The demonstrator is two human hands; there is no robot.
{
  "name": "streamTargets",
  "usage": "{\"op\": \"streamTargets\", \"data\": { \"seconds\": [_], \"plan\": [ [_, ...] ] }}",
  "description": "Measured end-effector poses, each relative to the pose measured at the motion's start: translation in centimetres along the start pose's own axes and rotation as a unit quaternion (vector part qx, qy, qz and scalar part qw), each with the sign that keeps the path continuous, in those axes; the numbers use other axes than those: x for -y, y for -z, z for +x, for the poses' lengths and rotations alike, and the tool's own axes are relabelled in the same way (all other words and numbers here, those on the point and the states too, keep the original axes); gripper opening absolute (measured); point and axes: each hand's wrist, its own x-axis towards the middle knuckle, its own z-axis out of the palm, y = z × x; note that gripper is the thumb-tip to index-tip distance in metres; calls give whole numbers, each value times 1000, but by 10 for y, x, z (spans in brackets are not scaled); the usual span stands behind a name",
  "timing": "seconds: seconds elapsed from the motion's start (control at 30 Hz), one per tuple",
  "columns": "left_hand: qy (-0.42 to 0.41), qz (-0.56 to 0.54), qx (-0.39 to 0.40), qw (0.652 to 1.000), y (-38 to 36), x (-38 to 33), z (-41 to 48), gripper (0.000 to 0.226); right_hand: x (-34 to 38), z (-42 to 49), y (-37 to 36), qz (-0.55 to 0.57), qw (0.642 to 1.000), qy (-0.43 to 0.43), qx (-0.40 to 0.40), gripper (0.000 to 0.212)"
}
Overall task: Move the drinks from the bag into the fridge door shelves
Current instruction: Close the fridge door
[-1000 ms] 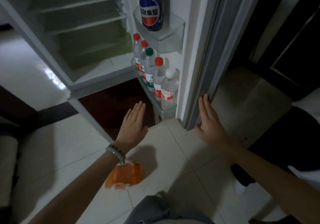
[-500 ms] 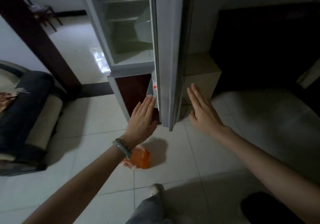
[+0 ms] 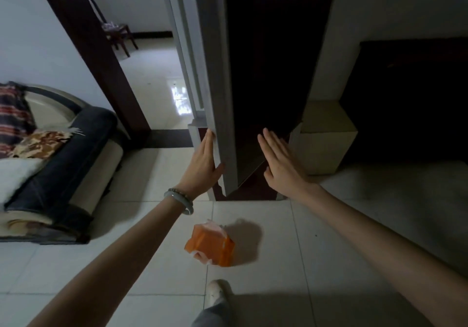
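The bag (image 3: 211, 247) (orange, crumpled) lies on the pale tiled floor (image 3: 291, 238) at six o'clock from the fridge door (image 3: 217, 98). The left hand (image 3: 203, 164) presses flat on the door's edge, the right hand (image 3: 281, 162) spread, holding nothing. A sofa (image 3: 63, 164) sits at nine o'clock.

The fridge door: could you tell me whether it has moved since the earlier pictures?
Yes. The fridge door has swung from wide open to nearly shut against the cabinet; the bottles on its shelves no longer show. The left hand rests on its edge.
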Motion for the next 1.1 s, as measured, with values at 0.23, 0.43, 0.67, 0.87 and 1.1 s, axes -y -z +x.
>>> {"op": "streamTargets", "data": {
  "seconds": [0.23,0.43,0.67,0.87,1.1],
  "plan": [
    [3,-35,-21,999,19,46,29,96,20,94,-20,-55,998,30,-10,81],
    [2,-30,10,1000,41,98,62,98,36,167,-47,-66,998,19,6,80],
    [36,-27,-2,999,56,142,109,98,35,229,-70,-82,996,20,36,84],
    [78,-26,-23,996,61,175,162,98,21,287,-86,-118,991,40,49,87],
    [94,29,-20,995,54,211,222,103,-4,348,-99,-159,984,56,60,86]
  ]
}}
